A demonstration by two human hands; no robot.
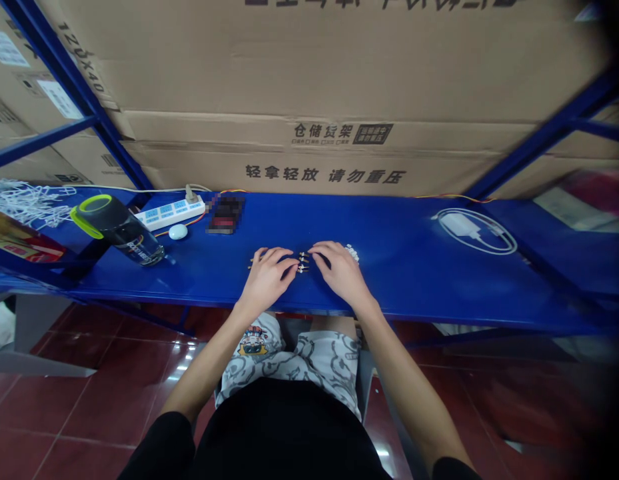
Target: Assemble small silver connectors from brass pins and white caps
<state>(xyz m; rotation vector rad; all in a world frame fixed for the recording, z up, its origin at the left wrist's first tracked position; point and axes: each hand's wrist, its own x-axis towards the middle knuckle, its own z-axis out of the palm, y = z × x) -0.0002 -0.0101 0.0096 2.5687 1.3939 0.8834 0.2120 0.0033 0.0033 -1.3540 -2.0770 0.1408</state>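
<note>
Both hands rest on the blue metal shelf point(404, 267) in front of me. My left hand point(266, 277) lies with its fingers curled and pinched on thin wires with small connectors point(303, 261) that lie between the hands. My right hand point(339, 270) is curled too, its fingertips meeting the same small wired connectors. More wire ends stick out left of the left hand. A little pile of small white parts point(352, 252) sits just beyond the right hand.
A bottle with a green-rimmed lid point(116, 228) lies at left, near a white power strip point(170, 212), a small white oval object point(178, 231) and a dark device point(225, 213). A white charger with coiled cable point(472, 229) lies at right. Cardboard boxes point(339, 87) stand behind.
</note>
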